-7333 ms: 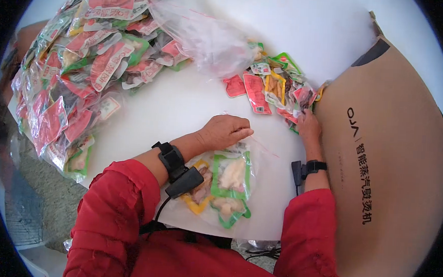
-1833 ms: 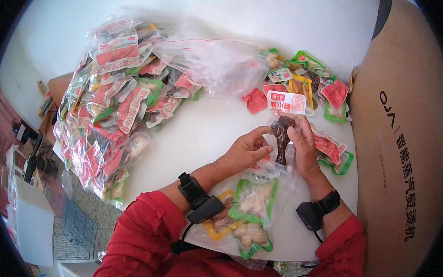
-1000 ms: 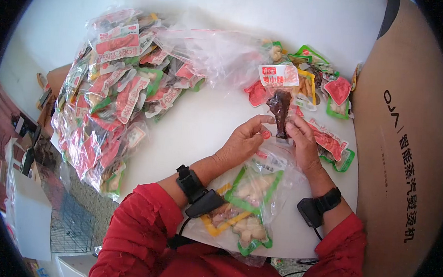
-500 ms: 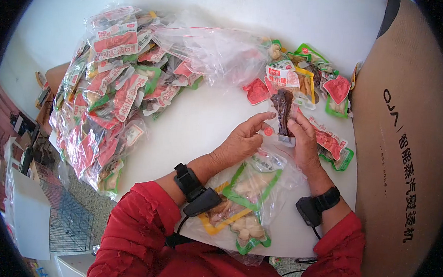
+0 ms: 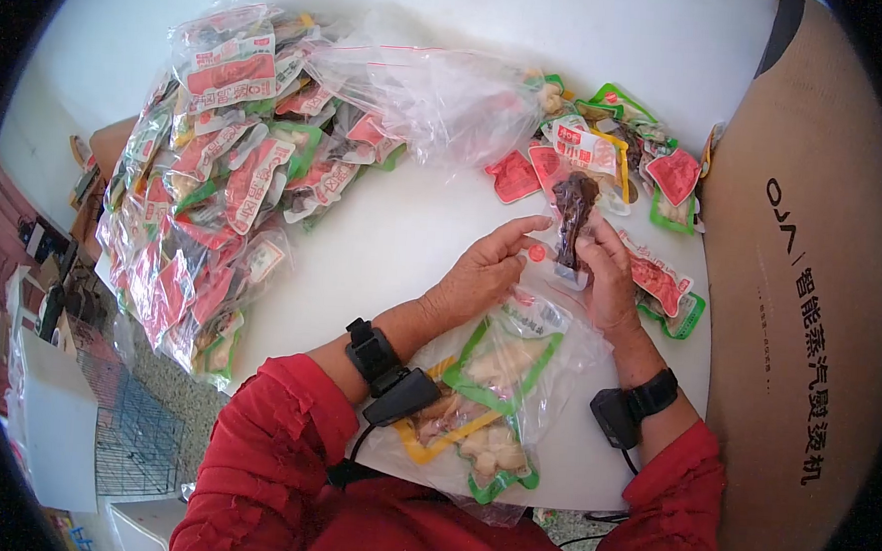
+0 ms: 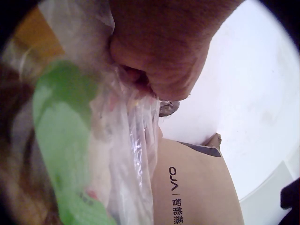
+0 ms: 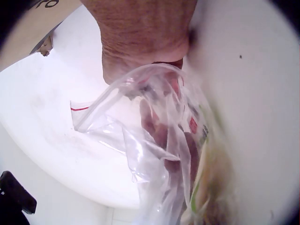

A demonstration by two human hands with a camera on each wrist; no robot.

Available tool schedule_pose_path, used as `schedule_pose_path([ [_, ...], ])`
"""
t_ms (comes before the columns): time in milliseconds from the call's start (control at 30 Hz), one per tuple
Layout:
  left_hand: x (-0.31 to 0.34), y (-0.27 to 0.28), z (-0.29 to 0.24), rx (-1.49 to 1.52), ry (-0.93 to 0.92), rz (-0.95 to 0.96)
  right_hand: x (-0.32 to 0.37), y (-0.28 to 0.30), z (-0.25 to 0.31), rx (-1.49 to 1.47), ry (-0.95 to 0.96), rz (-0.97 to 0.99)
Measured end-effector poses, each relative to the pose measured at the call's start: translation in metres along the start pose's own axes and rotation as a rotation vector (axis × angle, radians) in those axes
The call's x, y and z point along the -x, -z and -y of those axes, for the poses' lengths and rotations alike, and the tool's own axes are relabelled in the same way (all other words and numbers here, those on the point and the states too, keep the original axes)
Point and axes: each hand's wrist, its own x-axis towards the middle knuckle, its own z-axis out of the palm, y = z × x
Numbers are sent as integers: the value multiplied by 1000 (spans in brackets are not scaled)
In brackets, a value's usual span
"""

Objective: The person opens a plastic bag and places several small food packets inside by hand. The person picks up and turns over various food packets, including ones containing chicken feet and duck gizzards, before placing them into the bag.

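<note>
My right hand [image 5: 609,274] holds a vacuum-packed dark drumstick [image 5: 572,208] in the head view, thumb across its lower end. The packet's white and red label points away from me. My left hand [image 5: 486,273] is just left of it, index finger extended toward the drumstick and the other fingers curled at the mouth of a clear zip bag [image 5: 572,347]. That bag lies in front of me with green-edged and yellow-edged food packets [image 5: 501,363] inside. In the left wrist view the bag's plastic [image 6: 140,140] runs up to the curled fingers; the drumstick is mostly hidden there.
A large clear bag stuffed with packets [image 5: 232,175] stands at the left, its loose plastic mouth [image 5: 440,96] spreading rightward. Loose packets [image 5: 674,176] are heaped at the back right, others [image 5: 660,282] beside my right hand. A tall cardboard box [image 5: 812,245] borders the right side.
Earlier my right hand reached into the loose heap; it has since brought the drumstick packet over the zip bag. Lately the packet has turned label-end away and shifted slightly right. The left hand has barely moved.
</note>
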Motion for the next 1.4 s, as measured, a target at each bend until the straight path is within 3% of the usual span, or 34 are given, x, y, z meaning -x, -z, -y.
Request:
schedule_pose_path([
  [367,-2,3,8,-93,-37,-72,0,-5,3,-95,31,-36],
  [433,-1,1,7,-206,-71,-262,0,-6,3,-79,48,-49],
  [467,-2,2,9,-208,-73,-261,1,-6,3,-63,65,-64],
  [533,-3,5,10,-779,-329,-242,-2,-2,-2,-65,79,-76],
  [700,4,-6,4,-893,-296,-157,1,-6,1,-20,99,-96],
  [767,1,-6,8,-899,-288,-159,8,-15,10,6,55,14],
  [833,-3,-5,12,-754,-520,-201,11,-20,13,57,52,89],
  [867,-3,-2,14,-755,-520,-203,11,-22,15,109,49,163],
  [933,2,0,-2,-155,-9,-168,12,-23,16,128,67,154],
  [1000,-1,7,8,-54,-13,-115,9,-14,13,215,66,-42],
  [1067,0,4,-1,322,-10,-34,2,0,2,189,48,-111],
  [1200,-3,9,1,326,0,7,-3,2,5,67,23,-149],
  [1400,-5,12,8,484,197,113,-3,-2,12,-33,58,-139],
])
